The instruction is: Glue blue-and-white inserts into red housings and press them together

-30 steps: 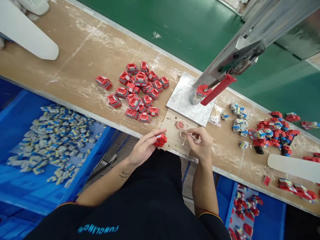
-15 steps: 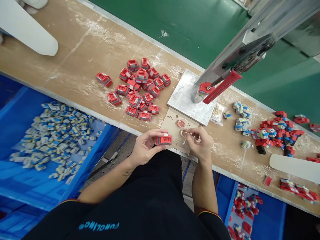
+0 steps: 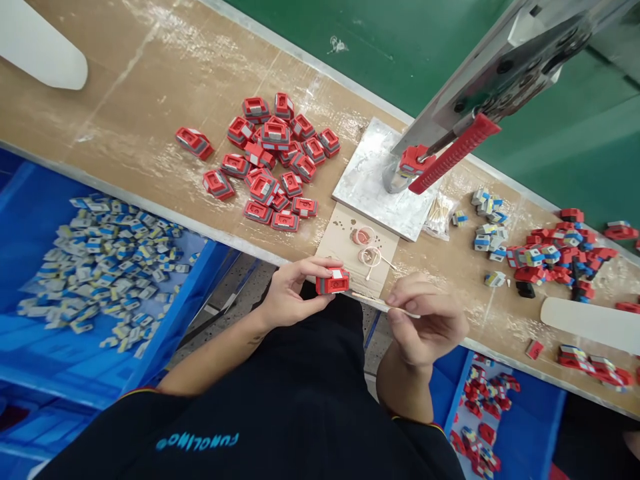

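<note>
Between the thumb and fingers of my left hand (image 3: pixel 290 293) is a red and grey toy car body (image 3: pixel 332 283), held above the table's front edge. My right hand (image 3: pixel 425 317) pinches a thin cotton swab (image 3: pixel 373 299), whose tip points left at the toy car body, close to its right end. Whether the tip touches it I cannot tell. Just beyond my hands, a small cup of reddish liquid (image 3: pixel 363 235) and a second small cup (image 3: pixel 369 257) stand on a stained cardboard piece (image 3: pixel 335 233). Another swab (image 3: pixel 370 267) leans in the nearer cup.
A press with a red handle (image 3: pixel 455 153) stands on a metal plate (image 3: pixel 370 173). Red toy bodies (image 3: pixel 275 133) lie piled left of it; a bag of swabs (image 3: pixel 440 215) and more parts (image 3: pixel 545 253) lie right. Blue bins (image 3: pixel 200 267) sit below the table edge.
My right hand has moved from the nearer cup toward me and to the right, bringing a swab beside the toy car body. My left hand keeps its hold, and the toy has tilted slightly.
</note>
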A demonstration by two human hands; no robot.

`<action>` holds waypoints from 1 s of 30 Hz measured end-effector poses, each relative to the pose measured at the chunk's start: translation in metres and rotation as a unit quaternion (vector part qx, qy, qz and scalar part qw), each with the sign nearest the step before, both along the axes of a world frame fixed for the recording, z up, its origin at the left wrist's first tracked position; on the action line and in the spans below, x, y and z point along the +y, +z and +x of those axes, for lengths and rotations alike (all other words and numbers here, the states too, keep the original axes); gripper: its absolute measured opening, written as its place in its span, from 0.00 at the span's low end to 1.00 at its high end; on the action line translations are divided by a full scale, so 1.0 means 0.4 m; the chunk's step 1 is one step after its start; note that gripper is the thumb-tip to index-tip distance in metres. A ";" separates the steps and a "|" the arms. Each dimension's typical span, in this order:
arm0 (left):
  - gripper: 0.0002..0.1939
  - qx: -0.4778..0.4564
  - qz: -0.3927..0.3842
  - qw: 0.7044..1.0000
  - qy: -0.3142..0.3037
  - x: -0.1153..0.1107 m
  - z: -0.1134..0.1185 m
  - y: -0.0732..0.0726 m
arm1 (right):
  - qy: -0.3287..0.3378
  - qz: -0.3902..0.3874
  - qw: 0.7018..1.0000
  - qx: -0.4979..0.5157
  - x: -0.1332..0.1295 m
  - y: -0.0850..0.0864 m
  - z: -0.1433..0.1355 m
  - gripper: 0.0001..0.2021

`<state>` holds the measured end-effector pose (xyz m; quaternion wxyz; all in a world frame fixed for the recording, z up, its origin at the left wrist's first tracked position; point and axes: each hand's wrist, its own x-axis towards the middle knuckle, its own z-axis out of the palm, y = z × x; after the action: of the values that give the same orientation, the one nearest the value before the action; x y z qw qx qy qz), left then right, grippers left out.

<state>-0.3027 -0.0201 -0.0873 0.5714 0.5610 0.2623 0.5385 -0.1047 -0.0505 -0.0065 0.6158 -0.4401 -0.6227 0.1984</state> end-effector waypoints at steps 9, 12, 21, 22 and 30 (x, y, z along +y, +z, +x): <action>0.16 0.012 -0.022 0.999 -0.025 -0.001 -0.008 0.017 | 0.061 -0.034 0.997 0.014 0.020 -0.020 -0.034 0.07; 0.20 -0.008 -0.009 1.000 -0.021 -0.001 -0.006 0.018 | 0.067 -0.044 0.997 0.006 0.019 -0.020 -0.034 0.08; 0.18 0.010 -0.018 0.999 -0.028 -0.002 -0.010 0.021 | 0.060 -0.045 0.997 0.007 0.020 -0.024 -0.035 0.09; 0.17 0.016 -0.021 0.999 -0.029 -0.002 -0.011 0.022 | 0.058 -0.042 0.997 0.006 0.020 -0.025 -0.035 0.09; 0.19 0.015 -0.017 0.999 -0.030 0.001 -0.011 0.022 | 0.056 -0.018 0.998 -0.014 0.023 -0.015 -0.037 0.10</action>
<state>-0.3073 -0.0196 -0.0786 0.5928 0.5668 0.2628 0.5082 -0.1197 -0.0411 -0.0123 0.5869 -0.4182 -0.6512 0.2380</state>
